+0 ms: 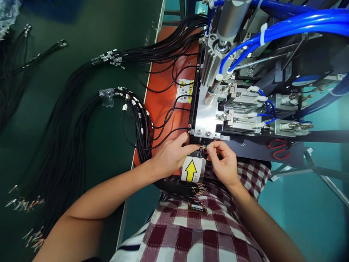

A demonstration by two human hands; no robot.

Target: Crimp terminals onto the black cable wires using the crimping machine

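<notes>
We bring both hands together at the near edge of the machine, where a small cluster of coloured wires [204, 147] sits between our fingertips, just below the silver metal block [205, 118]. Our right hand [225, 163] pinches the wires from the right, thumb and forefinger brought together, the other fingers curled. Our left hand [170, 156] comes in from the other side with one finger stretched out to the wires; we cannot tell whether it grips them or only steadies them.

Just below our fingertips we see a white sticker with a yellow arrow [192, 170], and near it a bundle of black cables [174, 187] with bare coloured ends lies across our checked garment [191, 236]. Left of the block, single black cables run over the orange-red panel [160, 91], which carries a yellow-and-white warning label [185, 91]. A thicker bundle with silver connectors [140, 120] curves past our left forearm, partly wrapped in clear plastic [107, 96].

More black cables spread over the dark green table [114, 22] on our left. To our right, red-handled scissors [279, 149] lie on a dark surface, and blue air tubes [300, 27] arch above the machine.
</notes>
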